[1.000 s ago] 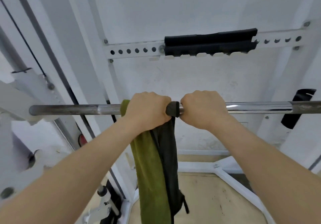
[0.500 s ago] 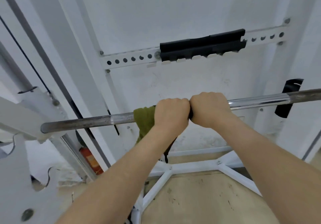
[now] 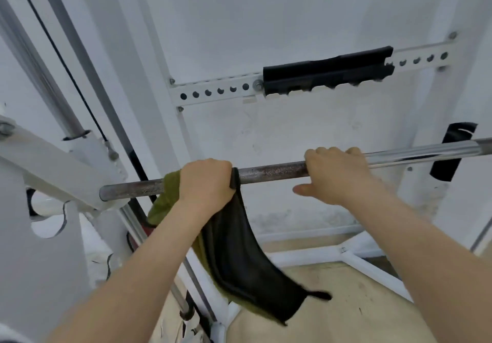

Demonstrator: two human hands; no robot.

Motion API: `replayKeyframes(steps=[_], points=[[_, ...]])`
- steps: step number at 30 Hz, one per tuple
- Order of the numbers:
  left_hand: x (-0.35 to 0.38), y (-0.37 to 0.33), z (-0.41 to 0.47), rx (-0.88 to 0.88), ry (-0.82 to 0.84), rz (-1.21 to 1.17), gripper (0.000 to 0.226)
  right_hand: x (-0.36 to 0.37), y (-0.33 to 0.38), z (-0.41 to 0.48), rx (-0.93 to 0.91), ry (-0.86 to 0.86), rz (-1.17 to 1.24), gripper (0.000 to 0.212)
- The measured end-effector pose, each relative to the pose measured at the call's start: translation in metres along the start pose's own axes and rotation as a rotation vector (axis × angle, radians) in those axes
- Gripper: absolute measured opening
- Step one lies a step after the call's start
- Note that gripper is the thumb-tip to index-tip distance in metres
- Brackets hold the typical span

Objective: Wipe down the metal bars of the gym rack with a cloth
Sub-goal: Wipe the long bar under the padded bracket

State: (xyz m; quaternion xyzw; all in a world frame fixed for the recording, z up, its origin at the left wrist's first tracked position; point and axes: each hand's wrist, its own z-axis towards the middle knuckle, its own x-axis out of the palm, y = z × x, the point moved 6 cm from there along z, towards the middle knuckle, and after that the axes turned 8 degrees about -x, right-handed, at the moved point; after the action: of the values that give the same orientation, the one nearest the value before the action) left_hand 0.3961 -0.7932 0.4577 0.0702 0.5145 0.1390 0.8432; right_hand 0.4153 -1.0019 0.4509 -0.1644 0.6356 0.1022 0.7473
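A steel barbell bar (image 3: 271, 172) runs across the view, dull and speckled in the middle, shiny towards the right. My left hand (image 3: 206, 187) grips a green and black cloth (image 3: 234, 257) wrapped round the bar near its left part. The cloth's loose end swings out to the lower right. My right hand (image 3: 332, 175) holds the bare bar further right, fingers curled over the top and thumb stretched out below.
The bar's left end sits in a white rack bracket (image 3: 64, 172). Behind it, a white perforated crossbar (image 3: 213, 93) carries a black pad (image 3: 327, 69). White uprights stand on both sides, and white base frame tubes (image 3: 354, 260) lie on the floor below.
My hands, touching half a second ago, are now apart. The left hand has slid the cloth leftward along the bar, and the cloth's tail swings to the right.
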Motion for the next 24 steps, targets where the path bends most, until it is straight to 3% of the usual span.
replayKeyframes(steps=[3,5,8,10,13,16,17,19,21,24], points=[[-0.013,-0.044,0.005,0.066,-0.019,-0.032,0.014,0.004,0.030,0.005,-0.086,0.003,0.061,0.056],[-0.017,-0.070,0.005,0.088,-0.015,-0.158,0.016,-0.003,0.041,0.010,-0.089,0.104,0.133,0.064],[-0.012,-0.073,0.004,0.159,-0.021,-0.262,0.041,-0.030,0.062,0.016,-0.156,0.231,0.166,0.076],[-0.005,-0.039,-0.002,0.173,-0.109,-0.186,0.060,-0.051,0.089,0.021,-0.240,0.269,0.244,0.084],[0.019,0.036,-0.012,0.076,-0.049,-0.008,0.041,-0.052,0.139,0.033,-0.358,0.328,0.375,0.087],[0.025,0.103,-0.022,-0.010,0.026,-0.209,0.015,-0.029,0.183,0.046,-0.427,0.392,0.245,0.087],[0.024,0.116,-0.028,0.000,0.054,-0.283,0.017,-0.027,0.194,0.052,-0.431,0.365,0.168,0.085],[0.019,0.134,-0.047,-0.028,0.116,-0.438,0.052,-0.036,0.217,0.063,-0.443,0.243,0.067,0.087],[0.012,0.153,-0.072,-0.186,0.083,-0.611,0.074,-0.043,0.249,0.070,-0.504,0.164,0.070,0.093],[0.011,0.177,-0.109,-0.392,-0.022,-0.850,0.072,-0.039,0.310,0.079,-0.550,0.090,0.159,0.066]])
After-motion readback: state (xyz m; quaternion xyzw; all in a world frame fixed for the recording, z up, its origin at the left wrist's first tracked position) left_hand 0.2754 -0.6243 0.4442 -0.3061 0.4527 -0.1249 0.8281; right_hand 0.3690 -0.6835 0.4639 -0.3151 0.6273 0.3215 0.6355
